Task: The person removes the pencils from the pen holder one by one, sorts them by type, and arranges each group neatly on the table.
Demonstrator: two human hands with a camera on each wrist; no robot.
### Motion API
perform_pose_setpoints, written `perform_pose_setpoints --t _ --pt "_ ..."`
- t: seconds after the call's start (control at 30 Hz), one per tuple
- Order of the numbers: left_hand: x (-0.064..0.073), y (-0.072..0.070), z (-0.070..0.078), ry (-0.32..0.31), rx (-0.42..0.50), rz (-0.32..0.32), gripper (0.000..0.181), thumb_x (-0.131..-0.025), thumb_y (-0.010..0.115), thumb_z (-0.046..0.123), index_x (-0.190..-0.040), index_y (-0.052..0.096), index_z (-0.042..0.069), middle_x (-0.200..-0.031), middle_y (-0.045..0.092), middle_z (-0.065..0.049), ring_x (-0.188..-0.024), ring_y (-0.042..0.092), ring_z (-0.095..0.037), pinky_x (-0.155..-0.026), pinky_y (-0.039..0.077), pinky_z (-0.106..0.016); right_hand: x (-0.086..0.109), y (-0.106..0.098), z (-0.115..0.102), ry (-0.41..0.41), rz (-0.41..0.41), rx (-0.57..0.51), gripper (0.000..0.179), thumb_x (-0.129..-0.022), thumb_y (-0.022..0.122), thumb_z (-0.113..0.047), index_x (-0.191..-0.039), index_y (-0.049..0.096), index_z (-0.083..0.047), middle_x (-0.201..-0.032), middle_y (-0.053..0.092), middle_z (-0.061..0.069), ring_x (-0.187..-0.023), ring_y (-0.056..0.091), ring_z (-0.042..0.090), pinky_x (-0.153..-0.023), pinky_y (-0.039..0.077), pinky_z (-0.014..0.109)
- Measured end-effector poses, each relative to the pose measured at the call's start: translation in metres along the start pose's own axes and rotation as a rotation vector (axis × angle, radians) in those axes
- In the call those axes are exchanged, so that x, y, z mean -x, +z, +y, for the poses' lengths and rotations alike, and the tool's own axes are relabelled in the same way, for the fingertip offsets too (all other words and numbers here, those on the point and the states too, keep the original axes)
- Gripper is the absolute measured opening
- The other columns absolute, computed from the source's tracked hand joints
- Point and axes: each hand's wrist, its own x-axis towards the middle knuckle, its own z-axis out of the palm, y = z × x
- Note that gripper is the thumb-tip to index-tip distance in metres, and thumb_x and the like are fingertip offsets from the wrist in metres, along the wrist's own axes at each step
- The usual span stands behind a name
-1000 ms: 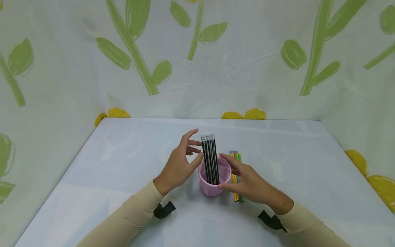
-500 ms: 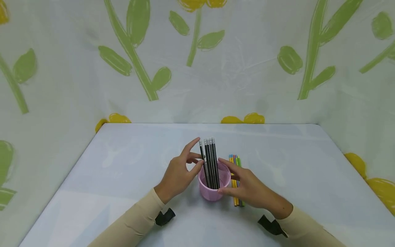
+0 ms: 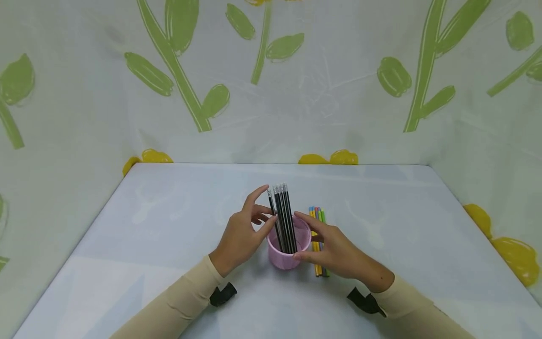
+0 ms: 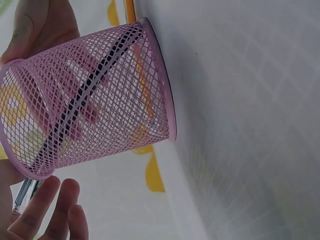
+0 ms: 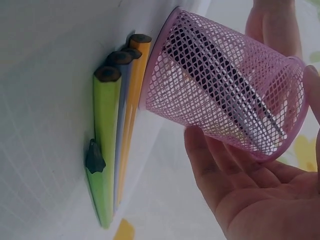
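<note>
A pink mesh pencil cup (image 3: 284, 262) stands on the table with several black pencils (image 3: 285, 219) leaning in it, their silver eraser ends up. My right hand (image 3: 336, 250) holds the cup from the right, thumb at the near rim and fingers along the far side. On the left, my left hand (image 3: 239, 235) pinches one black pencil (image 3: 271, 201) that stands apart from the others, index fingertip at its eraser end and thumb lower down near the rim. In the left wrist view, dark pencil shafts show through the mesh of the cup (image 4: 100, 95).
Right of the cup lie several coloured pencils (image 3: 318, 271), yellow, blue and green, partly hidden by the right hand. The right wrist view shows their ends beside the cup's base, a green pencil (image 5: 106, 105) outermost. A flower-patterned cloth (image 3: 330, 108) rises behind the table.
One black pencil has separated from the bunch toward my left hand, and the left index finger has come onto its eraser end. My right hand keeps its hold on the cup.
</note>
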Motion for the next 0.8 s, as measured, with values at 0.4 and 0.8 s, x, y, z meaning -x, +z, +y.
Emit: perform_pose_setpoints --t 0.4,0.8 --pt "-0.0002 -0.0012 -0.0016 0.064 0.034 0.052 0.072 -0.092 0.074 0.017 -0.151 0.033 0.020 -0.099 0.074 0.000 -0.089 0.071 -0.009 -0.077 0.059 -0.030 -0.0039 -0.0015 -0.0012 0.030 -0.024 0.007 0.091 -0.084 0.081 -0.034 -0.155 0.032 -0.007 -0.157 0.042 0.010 -0.134 0.054 0.029 -0.097 0.055 0.041" --pt "-0.0006 -0.0007 0.0036 0.088 0.128 0.076 0.072 -0.091 0.073 0.008 -0.151 0.035 0.018 -0.090 0.071 -0.001 -0.085 0.069 -0.009 -0.076 0.059 -0.031 0.0014 -0.0006 0.0005 0.028 -0.011 0.000 0.090 -0.084 0.082 -0.033 -0.155 0.033 -0.005 -0.156 0.042 0.011 -0.132 0.055 0.029 -0.097 0.055 0.041"
